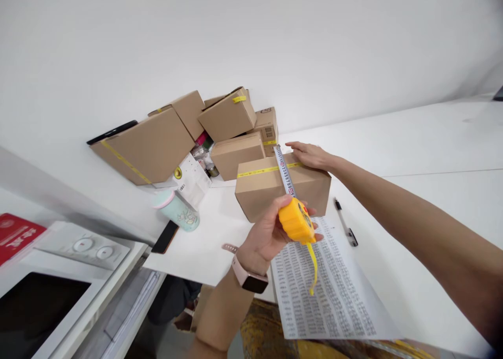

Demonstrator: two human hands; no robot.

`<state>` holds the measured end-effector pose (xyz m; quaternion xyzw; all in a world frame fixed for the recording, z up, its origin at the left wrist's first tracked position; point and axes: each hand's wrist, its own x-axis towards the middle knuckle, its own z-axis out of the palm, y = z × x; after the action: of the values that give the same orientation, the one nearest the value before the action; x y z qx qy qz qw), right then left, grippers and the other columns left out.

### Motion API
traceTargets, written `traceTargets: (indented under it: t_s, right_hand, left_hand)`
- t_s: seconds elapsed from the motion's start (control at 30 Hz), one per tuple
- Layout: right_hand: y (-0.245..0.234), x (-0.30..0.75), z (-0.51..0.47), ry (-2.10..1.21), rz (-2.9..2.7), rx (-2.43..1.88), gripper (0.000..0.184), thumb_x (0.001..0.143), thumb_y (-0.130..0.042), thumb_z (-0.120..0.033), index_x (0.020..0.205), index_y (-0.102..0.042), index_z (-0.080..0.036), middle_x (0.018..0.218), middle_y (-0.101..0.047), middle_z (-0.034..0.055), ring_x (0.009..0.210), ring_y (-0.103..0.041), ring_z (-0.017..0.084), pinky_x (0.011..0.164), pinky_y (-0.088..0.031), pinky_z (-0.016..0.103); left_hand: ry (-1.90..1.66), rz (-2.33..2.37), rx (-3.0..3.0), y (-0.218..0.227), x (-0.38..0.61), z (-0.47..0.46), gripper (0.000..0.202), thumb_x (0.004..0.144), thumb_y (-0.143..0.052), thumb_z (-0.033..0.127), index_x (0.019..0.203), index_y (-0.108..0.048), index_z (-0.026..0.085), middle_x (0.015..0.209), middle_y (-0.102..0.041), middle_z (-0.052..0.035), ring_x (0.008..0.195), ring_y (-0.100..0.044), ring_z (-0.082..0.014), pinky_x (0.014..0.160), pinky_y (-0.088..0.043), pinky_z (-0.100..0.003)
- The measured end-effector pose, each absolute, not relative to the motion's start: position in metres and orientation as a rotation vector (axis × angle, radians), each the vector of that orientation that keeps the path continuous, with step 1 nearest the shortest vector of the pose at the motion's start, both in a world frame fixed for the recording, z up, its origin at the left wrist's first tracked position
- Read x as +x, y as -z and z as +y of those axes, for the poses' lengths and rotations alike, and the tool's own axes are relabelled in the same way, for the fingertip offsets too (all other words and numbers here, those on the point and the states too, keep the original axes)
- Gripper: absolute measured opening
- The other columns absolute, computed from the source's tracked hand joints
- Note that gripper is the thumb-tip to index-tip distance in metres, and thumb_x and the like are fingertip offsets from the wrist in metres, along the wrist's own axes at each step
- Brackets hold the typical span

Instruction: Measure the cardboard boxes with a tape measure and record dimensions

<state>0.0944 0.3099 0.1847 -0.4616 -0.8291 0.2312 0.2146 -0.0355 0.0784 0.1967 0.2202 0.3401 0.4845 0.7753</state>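
My left hand (264, 236), with a pink watch on the wrist, is closed round a yellow tape measure (297, 222). Its white blade (284, 174) runs up across the top of a small cardboard box (267, 190) sealed with yellow tape. My right hand (310, 154) lies flat on the far top edge of that box, next to the blade's end, fingers stretched out. The box stands on the white table (412, 191), partly on a printed sheet (334, 291) full of small numbers.
A heap of several cardboard boxes (188, 133) leans against the wall behind. A mint cup (177, 209), a dark phone (165, 237) and a pen (346, 224) lie on the table. A white appliance (58, 285) stands at lower left.
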Motion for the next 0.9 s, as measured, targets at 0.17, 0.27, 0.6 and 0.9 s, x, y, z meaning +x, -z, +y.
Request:
traceTargets:
  t_s: [0.17, 0.27, 0.6, 0.9]
  right_hand:
    - [-0.185, 0.081, 0.316, -0.594, -2.327, -1.352, 0.06, 0.096, -0.021, -0.059, 0.14, -0.055, -0.035, 0.134, -0.064, 0.0054, 0.132, -0.044, 0.041, 0.111, -0.015, 0.066]
    - [-0.182, 0.078, 0.316, -0.545, -2.371, -1.344, 0.059, 0.094, -0.023, -0.062, 0.131, -0.061, -0.038, 0.126, -0.068, 0.0059, 0.127, -0.046, 0.041, 0.108, -0.014, 0.068]
    - [-0.18, 0.078, 0.314, -0.518, -2.416, -1.298, 0.061, 0.098, -0.014, -0.053, 0.12, -0.068, -0.034, 0.123, -0.068, 0.0053, 0.121, -0.047, 0.039, 0.107, -0.016, 0.065]
    - [-0.185, 0.078, 0.308, -0.614, -2.369, -1.306, 0.057, 0.097, -0.02, -0.053, 0.118, -0.069, -0.036, 0.122, -0.069, 0.005, 0.125, -0.046, 0.039, 0.11, -0.015, 0.063]
  left_hand:
    - [-1.007, 0.766, 0.457, -0.186, -0.035, 0.078, 0.033, 0.082, -0.068, 0.042, 0.091, -0.066, 0.01, 0.096, -0.064, -0.0093, 0.076, -0.062, -0.0177, 0.08, -0.056, -0.043]
    - [-1.001, 0.751, 0.462, -0.183, -0.036, 0.077, 0.033, 0.081, -0.07, 0.042, 0.091, -0.066, 0.011, 0.098, -0.064, -0.0095, 0.076, -0.062, -0.0182, 0.08, -0.056, -0.043]
    - [-1.041, 0.708, 0.471, -0.172, -0.027, 0.064, 0.04, 0.079, -0.072, 0.042, 0.102, -0.067, 0.01, 0.1, -0.061, -0.0093, 0.079, -0.062, -0.0187, 0.08, -0.055, -0.043]
    - [-1.064, 0.711, 0.475, -0.169, -0.021, 0.063, 0.039, 0.079, -0.072, 0.041, 0.103, -0.065, 0.01, 0.098, -0.06, -0.0091, 0.081, -0.061, -0.0194, 0.079, -0.056, -0.044]
